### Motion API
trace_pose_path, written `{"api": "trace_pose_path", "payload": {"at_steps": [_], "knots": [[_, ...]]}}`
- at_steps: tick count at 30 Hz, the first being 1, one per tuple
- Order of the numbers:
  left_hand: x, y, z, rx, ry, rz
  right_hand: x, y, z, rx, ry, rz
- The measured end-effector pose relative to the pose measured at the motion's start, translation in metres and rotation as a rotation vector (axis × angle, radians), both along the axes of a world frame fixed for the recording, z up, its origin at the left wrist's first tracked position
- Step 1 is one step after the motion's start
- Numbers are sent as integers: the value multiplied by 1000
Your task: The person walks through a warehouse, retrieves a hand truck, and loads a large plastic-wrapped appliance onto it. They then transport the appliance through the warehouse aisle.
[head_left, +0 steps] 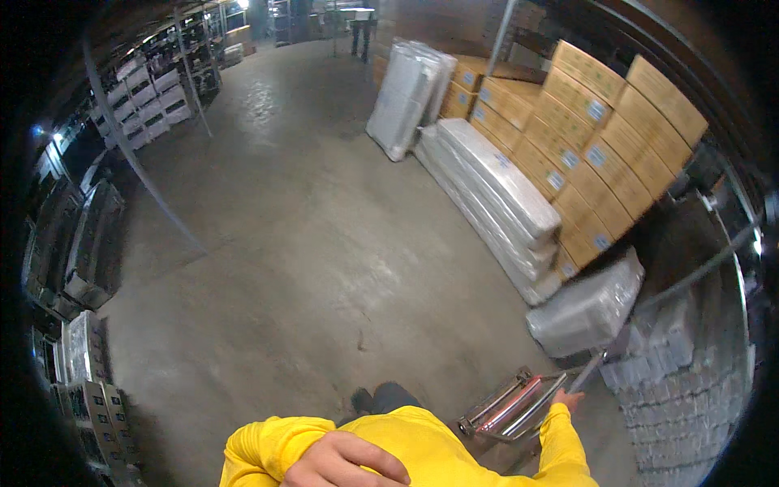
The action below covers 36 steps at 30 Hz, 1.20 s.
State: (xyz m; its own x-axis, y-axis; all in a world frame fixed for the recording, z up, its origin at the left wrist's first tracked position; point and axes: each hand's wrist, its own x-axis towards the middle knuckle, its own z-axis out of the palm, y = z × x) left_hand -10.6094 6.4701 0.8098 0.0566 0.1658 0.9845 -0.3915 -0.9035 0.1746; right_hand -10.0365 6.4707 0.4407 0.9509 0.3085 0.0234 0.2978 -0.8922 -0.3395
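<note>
Hand truck, metal-framed with red side rails, is lying low on the concrete floor, just right of the person's dark-trousered legs. Right hand is reaching out at the end of a yellow sleeve and resting on the upper end of the hand truck's frame; the fingers are appearing to curl over the bar, though how tightly that grip is closing cannot be told at this size. Left hand is lying bent across the person's chest, left of the hand truck, fingers loosely spread against the yellow shirt and holding nothing.

Just beyond the hand truck, a plastic-wrapped bundle is sitting on the floor. Farther from the hand truck, long white wrapped packs are lying stacked beside a wall of brown cardboard cartons. More white packs are leaning upright past them. Right of the hand truck, grey wrapped goods are standing in a block. Well across the floor to the left, shelving racks are carrying boxed goods.
</note>
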Motion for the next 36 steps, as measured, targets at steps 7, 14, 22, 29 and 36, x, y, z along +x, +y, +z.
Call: {"api": "trace_pose_path", "payload": {"at_steps": [7, 14, 22, 29, 36], "knots": [[-203, 230, -10, 142, 246, -63, -206, 219, -6, 152, 33, 62], [-429, 510, -122, -513, 628, 810, -385, 442, 7, 87, -52, 23], [-696, 462, -487, -2210, 1495, 729, -574, 716, 23, -13, -52, 17], [-918, 689, -464, -2183, 1376, 450, -764, 951, 25, -121, -63, -48], [-1189, 1127, -314, -1546, 793, 1047, -900, 1145, 2, -110, -3, 153]]}}
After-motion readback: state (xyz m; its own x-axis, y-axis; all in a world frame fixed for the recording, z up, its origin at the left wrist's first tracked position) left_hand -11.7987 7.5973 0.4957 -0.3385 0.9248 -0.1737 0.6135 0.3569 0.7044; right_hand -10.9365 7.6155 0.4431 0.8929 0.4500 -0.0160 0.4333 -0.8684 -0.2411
